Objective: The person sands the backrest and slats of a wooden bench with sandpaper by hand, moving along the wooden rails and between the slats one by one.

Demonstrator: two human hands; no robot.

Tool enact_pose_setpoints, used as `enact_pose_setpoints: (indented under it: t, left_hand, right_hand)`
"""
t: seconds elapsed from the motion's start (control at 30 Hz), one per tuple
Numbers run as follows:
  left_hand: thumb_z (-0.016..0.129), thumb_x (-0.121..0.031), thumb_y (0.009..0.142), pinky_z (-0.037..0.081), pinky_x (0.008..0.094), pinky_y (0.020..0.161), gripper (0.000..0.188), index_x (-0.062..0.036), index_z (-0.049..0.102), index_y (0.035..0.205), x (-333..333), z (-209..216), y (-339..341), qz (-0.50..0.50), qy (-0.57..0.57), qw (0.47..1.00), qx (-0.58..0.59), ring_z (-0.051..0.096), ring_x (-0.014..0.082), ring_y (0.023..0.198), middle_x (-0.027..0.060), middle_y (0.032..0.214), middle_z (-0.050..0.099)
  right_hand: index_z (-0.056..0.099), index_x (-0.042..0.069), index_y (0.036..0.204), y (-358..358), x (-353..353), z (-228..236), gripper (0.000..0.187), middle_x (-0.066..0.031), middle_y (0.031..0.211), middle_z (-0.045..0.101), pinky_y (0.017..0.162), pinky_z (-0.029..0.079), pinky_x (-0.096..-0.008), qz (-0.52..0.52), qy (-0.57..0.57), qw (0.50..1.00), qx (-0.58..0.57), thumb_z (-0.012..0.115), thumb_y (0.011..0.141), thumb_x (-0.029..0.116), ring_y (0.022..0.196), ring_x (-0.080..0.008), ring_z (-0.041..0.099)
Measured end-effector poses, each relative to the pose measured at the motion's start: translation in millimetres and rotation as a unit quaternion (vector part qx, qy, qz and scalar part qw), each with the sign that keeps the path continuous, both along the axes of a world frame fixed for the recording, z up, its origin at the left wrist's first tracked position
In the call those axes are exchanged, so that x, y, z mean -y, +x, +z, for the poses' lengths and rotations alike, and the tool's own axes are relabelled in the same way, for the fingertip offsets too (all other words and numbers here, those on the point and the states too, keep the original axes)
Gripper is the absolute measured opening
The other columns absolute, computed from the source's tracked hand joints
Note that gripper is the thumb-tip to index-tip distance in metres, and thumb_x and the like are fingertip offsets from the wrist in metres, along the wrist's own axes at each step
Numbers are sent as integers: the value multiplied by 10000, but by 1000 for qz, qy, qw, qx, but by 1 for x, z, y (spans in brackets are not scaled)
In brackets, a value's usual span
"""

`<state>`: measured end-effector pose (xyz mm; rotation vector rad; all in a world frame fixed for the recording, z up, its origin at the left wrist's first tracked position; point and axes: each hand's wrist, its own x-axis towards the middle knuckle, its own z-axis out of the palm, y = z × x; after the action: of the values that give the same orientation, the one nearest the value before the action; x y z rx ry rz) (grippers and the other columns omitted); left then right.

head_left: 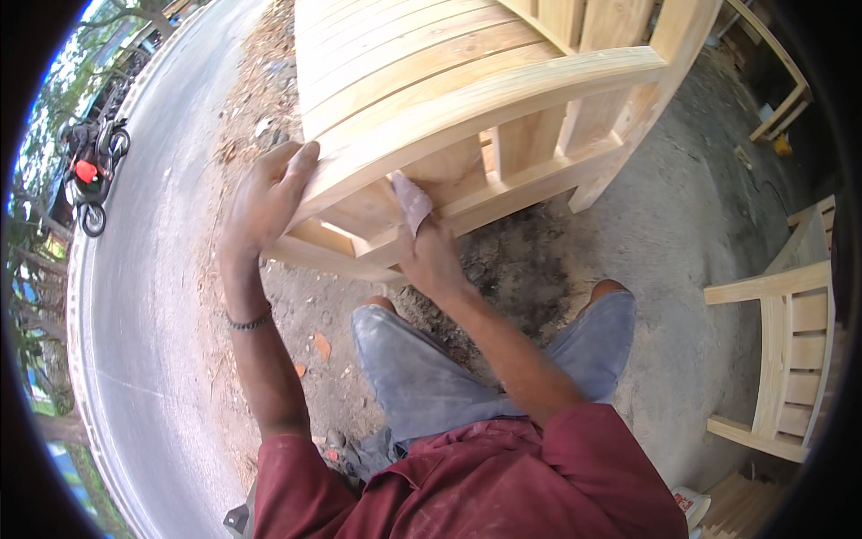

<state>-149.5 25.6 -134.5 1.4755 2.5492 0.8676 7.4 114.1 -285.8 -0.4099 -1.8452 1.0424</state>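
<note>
A pale, unpainted wooden bench (422,45) with a slatted seat stands in front of me. My left hand (262,199) is closed round the near left end of its curved armrest (503,92), the thumb on top; the other fingers are partly hidden. Pinched in my right hand (435,262) is a folded, pinkish piece of sandpaper (412,201). It lies against an upright slat below the armrest, near the lower rail (476,205). The tips of my right fingers are hard to make out.
My bent knees (584,346) are below the bench, over dirt ground. At right stands another slatted wooden piece (777,296), with a wooden frame (781,54) farther back. A road (153,269) runs along the left, with a motorcycle and rider (90,171) on it.
</note>
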Motion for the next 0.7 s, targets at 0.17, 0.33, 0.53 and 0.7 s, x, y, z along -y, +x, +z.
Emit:
enact_pose_setpoints:
  t: [0.17, 0.33, 0.53, 0.7]
  left_hand:
    - [513, -470, 1005, 501, 423, 789, 511, 1, 711, 1009, 7, -2, 1, 24, -12, 1000, 14, 671, 340, 777, 239, 841, 693]
    - [460, -402, 1051, 482, 356, 810, 492, 40, 676, 1051, -9, 0, 0, 11, -29, 999, -19, 616, 197, 822, 153, 854, 680]
    - [461, -383, 1047, 485, 352, 833, 483, 44, 672, 1126, -8, 4, 7, 28, -44, 999, -6, 624, 210, 863, 168, 908, 695]
    - [471, -387, 1050, 484, 354, 836, 486, 50, 667, 1133, -8, 0, 7, 47, -43, 998, 16, 616, 201, 861, 156, 899, 690]
  right_hand:
    - [433, -3, 1439, 17, 9, 72, 489, -329, 1270, 589, 978, 494, -530, 75, -81, 981, 157, 461, 951, 26, 1150, -494, 588]
    - [419, -5, 1436, 14, -2, 42, 510, -335, 1247, 597, 950, 518, -529, 39, -57, 992, 108, 487, 930, -2, 1160, -494, 587]
    - [416, -5, 1429, 12, 5, 5, 523, -351, 1284, 568, 937, 536, -510, -27, 9, 999, 34, 518, 917, 11, 1184, -494, 575]
    - [363, -15, 1464, 16, 3, 77, 584, -333, 1335, 537, 923, 547, -509, 96, -100, 969, 204, 541, 910, 40, 1185, -486, 579]
